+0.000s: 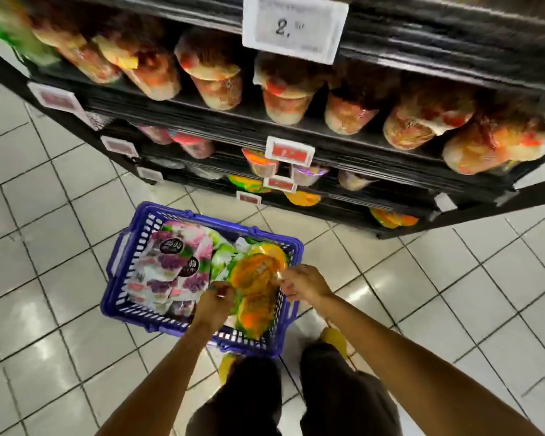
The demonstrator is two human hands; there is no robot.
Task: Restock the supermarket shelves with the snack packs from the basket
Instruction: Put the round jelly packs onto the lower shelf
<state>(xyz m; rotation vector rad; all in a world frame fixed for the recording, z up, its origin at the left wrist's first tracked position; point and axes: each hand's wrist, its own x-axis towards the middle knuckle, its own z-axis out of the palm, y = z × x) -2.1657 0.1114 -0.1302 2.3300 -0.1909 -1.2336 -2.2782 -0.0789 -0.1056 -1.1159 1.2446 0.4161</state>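
Note:
A blue plastic basket (123, 297) stands on the tiled floor in front of the shelves, filled with snack packs. White-and-purple packs (170, 272) lie on its left side, green ones (222, 259) in the middle. An orange snack pack (257, 272) sits on the right side, raised between my hands. My left hand (216, 298) pinches its near left edge. My right hand (302, 284) pinches its right edge over the basket's right rim. The black shelves (296, 127) above hold rows of bagged snacks.
Price tags (290, 151) hang from the shelf edges, a large white one (294, 26) at the top. Lower shelves hold orange packs (302, 198) and cups. My legs and yellow shoes (332, 336) stand just behind the basket. Pale floor tiles spread left and right.

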